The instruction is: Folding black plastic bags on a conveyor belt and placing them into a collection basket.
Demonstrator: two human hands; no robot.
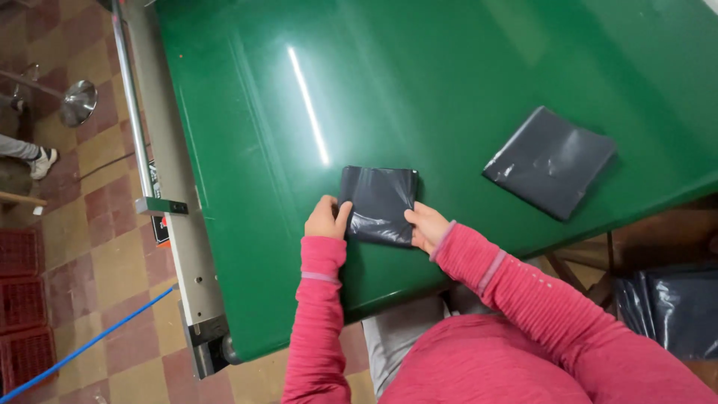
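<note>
Near the front edge of the green table [464,75], a folded dark grey plastic bag [379,203] was laid flat, close to square, with its slightly longer axis running away from the person and tilted a little, its far edge toward the middle of the table and its near edge toward the body. The left hand [327,218] was rested at the bag's near left corner, the thumb pressed against the bag's left edge and the other fingers curled loosely on the table; nothing was enclosed in it. The right hand [426,226] was set at the near right corner, the fingers laid on the bag's near edge and pressing it down, not closed around it. Both arms were covered by pink sleeves [516,277].

Well apart to the right, a second folded dark bag [550,161] was seen lying flat and turned diagonally, one corner pointed toward the table's far side. Below the table's right end, a heap of dark plastic [669,307] was visible. Along the table's left side a grey metal rail [168,164] was run, and beyond it a tiled floor [105,247], a blue hose [90,344] and red crates [22,307] were seen
</note>
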